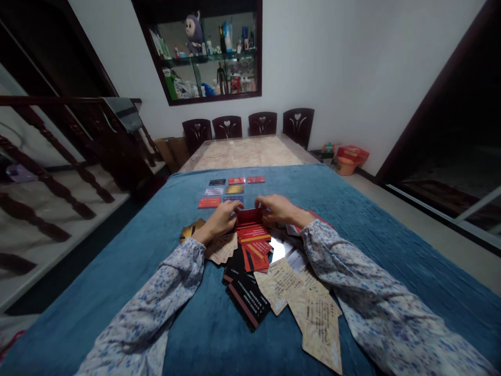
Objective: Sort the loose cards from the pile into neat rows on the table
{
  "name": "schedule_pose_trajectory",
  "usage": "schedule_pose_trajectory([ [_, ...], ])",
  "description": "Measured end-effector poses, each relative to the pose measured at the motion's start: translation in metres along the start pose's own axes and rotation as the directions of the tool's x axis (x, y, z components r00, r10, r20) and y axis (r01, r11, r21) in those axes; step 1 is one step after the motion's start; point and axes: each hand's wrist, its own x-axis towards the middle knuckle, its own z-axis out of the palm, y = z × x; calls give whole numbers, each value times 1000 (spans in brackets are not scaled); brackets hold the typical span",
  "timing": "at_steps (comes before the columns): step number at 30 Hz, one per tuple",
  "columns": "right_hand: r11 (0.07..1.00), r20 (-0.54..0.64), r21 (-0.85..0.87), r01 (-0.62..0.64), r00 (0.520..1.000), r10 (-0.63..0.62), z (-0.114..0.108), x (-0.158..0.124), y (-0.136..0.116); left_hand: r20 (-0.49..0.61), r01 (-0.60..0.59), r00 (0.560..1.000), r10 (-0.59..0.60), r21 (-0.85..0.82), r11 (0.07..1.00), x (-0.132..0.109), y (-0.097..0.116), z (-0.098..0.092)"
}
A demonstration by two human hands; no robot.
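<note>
Both my hands are closed on a red card (pixel 250 216), held tilted up between them; whether it is one card or a small stack I cannot tell. My left hand (pixel 224 218) grips its left end and my right hand (pixel 278 210) its right end. Just below lie several red cards with stripes (pixel 255 251). Black cards (pixel 247 300) and beige printed cards (pixel 321 324) spread toward me. More beige cards (pixel 224 249) and gold cards (pixel 191 230) lie by my left wrist. White cards (pixel 295 258) and a shiny one (pixel 277 249) lie near my right forearm.
Beyond my hands, cards are laid in rows: a dark card (pixel 216 183), red card (pixel 209 202), silver card (pixel 214 191), gold card (pixel 235 189) and blue card (pixel 234 199) among them. A blue cloth (pixel 156 261) covers the near table. Chairs (pixel 263 124) stand at the far end.
</note>
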Motion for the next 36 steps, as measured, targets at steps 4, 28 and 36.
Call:
schedule_pose_trajectory([
  [4,999,-25,-19,-46,999,45,3,0,-1,-19,52,998,-52,-10,999,-2,0,4],
  [28,999,-170,-34,-36,985,30,22,2,-11,-177,177,966,-187,-70,982,-6,-2,11],
  [36,993,-308,-118,-3,951,-34,29,1,-10,-212,189,957,-199,-66,980,-5,-5,11],
])
